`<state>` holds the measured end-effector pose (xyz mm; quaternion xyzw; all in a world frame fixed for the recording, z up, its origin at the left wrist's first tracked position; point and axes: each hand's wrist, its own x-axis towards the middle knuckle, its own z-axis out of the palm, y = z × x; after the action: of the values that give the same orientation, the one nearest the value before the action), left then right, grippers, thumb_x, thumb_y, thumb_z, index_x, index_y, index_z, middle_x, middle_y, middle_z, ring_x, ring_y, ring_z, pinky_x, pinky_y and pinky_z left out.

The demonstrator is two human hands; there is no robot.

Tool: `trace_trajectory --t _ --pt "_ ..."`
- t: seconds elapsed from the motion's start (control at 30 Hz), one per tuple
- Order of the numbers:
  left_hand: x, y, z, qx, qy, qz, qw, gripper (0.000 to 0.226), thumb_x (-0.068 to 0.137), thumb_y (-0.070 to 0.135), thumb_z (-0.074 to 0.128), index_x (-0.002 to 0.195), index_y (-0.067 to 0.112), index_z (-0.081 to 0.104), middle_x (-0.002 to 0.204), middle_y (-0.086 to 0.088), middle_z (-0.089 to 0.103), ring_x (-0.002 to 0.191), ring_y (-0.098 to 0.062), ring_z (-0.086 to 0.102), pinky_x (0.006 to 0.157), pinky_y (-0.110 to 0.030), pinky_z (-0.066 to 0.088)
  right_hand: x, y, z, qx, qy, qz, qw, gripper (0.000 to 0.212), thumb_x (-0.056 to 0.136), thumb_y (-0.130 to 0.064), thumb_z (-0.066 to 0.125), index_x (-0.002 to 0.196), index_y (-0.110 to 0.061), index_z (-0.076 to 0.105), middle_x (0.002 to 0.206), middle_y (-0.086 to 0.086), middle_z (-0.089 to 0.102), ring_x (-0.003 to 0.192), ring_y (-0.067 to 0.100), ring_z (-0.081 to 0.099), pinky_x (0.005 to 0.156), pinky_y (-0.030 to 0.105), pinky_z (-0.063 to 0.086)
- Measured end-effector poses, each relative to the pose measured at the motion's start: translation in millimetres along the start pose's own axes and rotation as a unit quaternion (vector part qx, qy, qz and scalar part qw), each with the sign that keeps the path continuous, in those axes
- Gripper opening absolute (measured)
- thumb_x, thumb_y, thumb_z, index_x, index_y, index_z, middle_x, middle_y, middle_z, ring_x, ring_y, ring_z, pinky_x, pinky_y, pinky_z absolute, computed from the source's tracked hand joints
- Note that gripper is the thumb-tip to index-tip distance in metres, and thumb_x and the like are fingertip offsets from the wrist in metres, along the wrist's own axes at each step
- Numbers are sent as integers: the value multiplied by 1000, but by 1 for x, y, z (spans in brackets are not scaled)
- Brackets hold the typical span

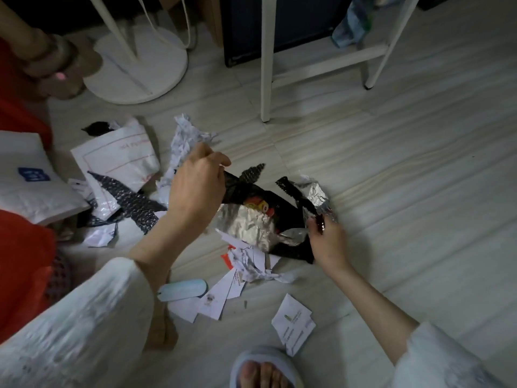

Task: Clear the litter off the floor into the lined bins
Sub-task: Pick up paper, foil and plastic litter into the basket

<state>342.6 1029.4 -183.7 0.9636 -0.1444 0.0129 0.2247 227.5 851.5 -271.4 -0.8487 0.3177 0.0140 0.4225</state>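
Floor [391, 177] was pale striped tile, litter spread across its left-centre.

Biggest piece: white padded mailer [30, 180] with a blue label, at the left edge, partly over red fabric [22, 264]. Next, a white poly mailer [117, 155] with red lines, flat on the floor just right of it. A black bubble-wrap strip [131, 200] lay across that mailer's lower edge.

Centre: a black snack bag [260, 208], torn open, crumpled silver lining showing, red and yellow print on the outside. Both hands were on it.

Left hand [195, 186] was above the bag's left end, back of hand up, fingers curled and pinching the black edge; a crumpled white paper [181, 138] stood just behind it. Right hand [327, 236] was at the bag's right end, fingers closed on the foil corner, wrist low near the floor. Hands well apart, bag stretched between them. Both sleeves white.

Paper scraps [246, 264] sat in a loose pile under and in front of the bag; count unclear, they overlap. One folded leaflet [293, 323] lay apart, near the slipper [263, 368]. One pale blue tag [181, 288] was beside the left forearm.

Counts: two mailers, one snack bag, one slipper in view. No bins seen.
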Motion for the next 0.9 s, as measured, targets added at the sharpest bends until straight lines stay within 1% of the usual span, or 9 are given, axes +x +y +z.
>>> trace_trajectory --t 0.1,0.17,0.3,0.4,0.5,0.63,0.73,0.8,0.9 --pt "-14 12 4 21 -28 54 998 28 96 9 43 118 7 61 114 -11 55 87 -26 61 69 -27 47 -2 7 6 41 -22 40 998 22 95 -12 49 107 0 62 106 21 66 102 34 60 81 32 43" --pt "-27 21 20 -32 -88 73 993 30 96 21 46 122 11 57 113 -8 57 88 -23 62 77 -30 52 -7 15 10 20 -73 52 996 22 96 -16 46 102 -2 62 102 21 66 99 34 62 80 36 45" --pt "-40 20 57 -197 -252 -27 947 37 97 33 44 128 15 51 108 -9 67 100 -24 63 89 -33 48 -14 16 12 39 -92 64 993 25 97 -17 45 111 -6 62 113 16 66 109 30 59 92 40 46" --pt "-40 -1 74 -133 -185 -71 971 25 95 24 49 113 10 60 107 -13 64 99 -29 59 84 -33 46 -13 13 6 70 -108 97 987 24 97 -16 45 112 -7 61 109 12 66 109 27 59 91 35 44" --pt "-34 -23 75 -48 -107 -140 983 40 85 41 61 107 8 56 110 -13 53 103 -30 50 85 -37 43 -12 14 1 102 -128 129 978 22 97 -20 45 104 -9 62 105 15 67 105 29 61 89 35 46" --pt "-25 -32 76 -53 -196 -185 961 66 76 45 70 125 9 45 119 -12 51 108 -29 49 90 -38 41 -12 18 1 110 -146 125 975 19 97 -21 45 104 -16 62 103 8 67 102 23 61 88 32 45" --pt "-28 -27 84 -70 -264 -185 944 46 82 33 69 119 11 53 106 -7 62 91 -24 56 73 -27 40 -12 19 4 122 -109 121 979 19 96 -20 47 87 -15 63 86 12 66 80 25 60 79 38 47" --pt "-30 -23 87 -93 -258 -170 947 28 85 24 65 107 8 60 95 -11 63 82 -24 54 69 -26 37 -11 17 5 133 -53 95 985 27 96 -16 48 70 -20 54 66 0 54 65 16 50 70 32 41" --pt "-29 -19 78 -159 -225 -172 946 14 86 17 63 84 8 52 69 -3 51 72 -24 49 63 -28 35 -12 6 -4 100 12 19 995 18 96 -11 46 83 -9 58 73 2 56 71 16 50 66 24 35"
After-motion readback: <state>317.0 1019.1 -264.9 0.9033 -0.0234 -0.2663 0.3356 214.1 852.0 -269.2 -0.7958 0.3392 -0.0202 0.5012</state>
